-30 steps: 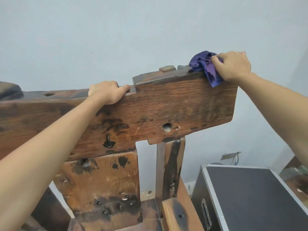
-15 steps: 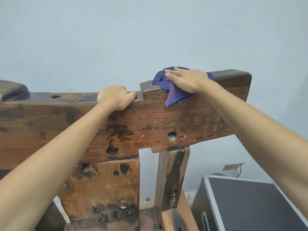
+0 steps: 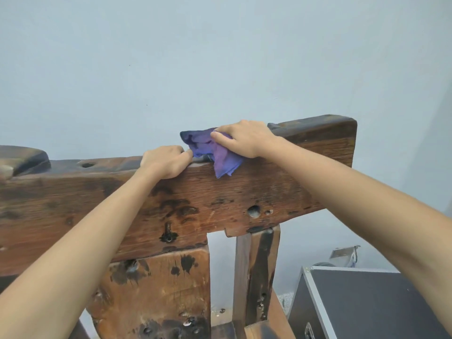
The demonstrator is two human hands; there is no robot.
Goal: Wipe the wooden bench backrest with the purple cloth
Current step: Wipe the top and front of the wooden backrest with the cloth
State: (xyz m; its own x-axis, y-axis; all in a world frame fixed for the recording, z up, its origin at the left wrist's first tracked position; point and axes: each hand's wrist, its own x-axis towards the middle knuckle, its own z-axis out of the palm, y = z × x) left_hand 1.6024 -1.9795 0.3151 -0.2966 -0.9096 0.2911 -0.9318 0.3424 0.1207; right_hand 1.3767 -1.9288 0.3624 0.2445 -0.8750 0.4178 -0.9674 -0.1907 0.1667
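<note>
The bench backrest [image 3: 220, 194] runs out of frame at left, and the black flight case [image 3: 367, 304] (lid down, contents unseen) is cropped at the lower right. The right hand [image 3: 247, 139] presses the purple cloth [image 3: 212, 150] onto the top edge; the left hand [image 3: 163, 161] grips that edge just beside it.

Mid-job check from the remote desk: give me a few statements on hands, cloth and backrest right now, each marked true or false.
1. The right hand presses the purple cloth onto the top edge of the backrest. True.
2. The left hand hangs free of the bench. False: it grips the backrest's top edge, just left of the cloth.
3. Part of the cloth hangs down the front face. True.
4. The cloth lies on the black case. False: it is on the backrest.
</note>
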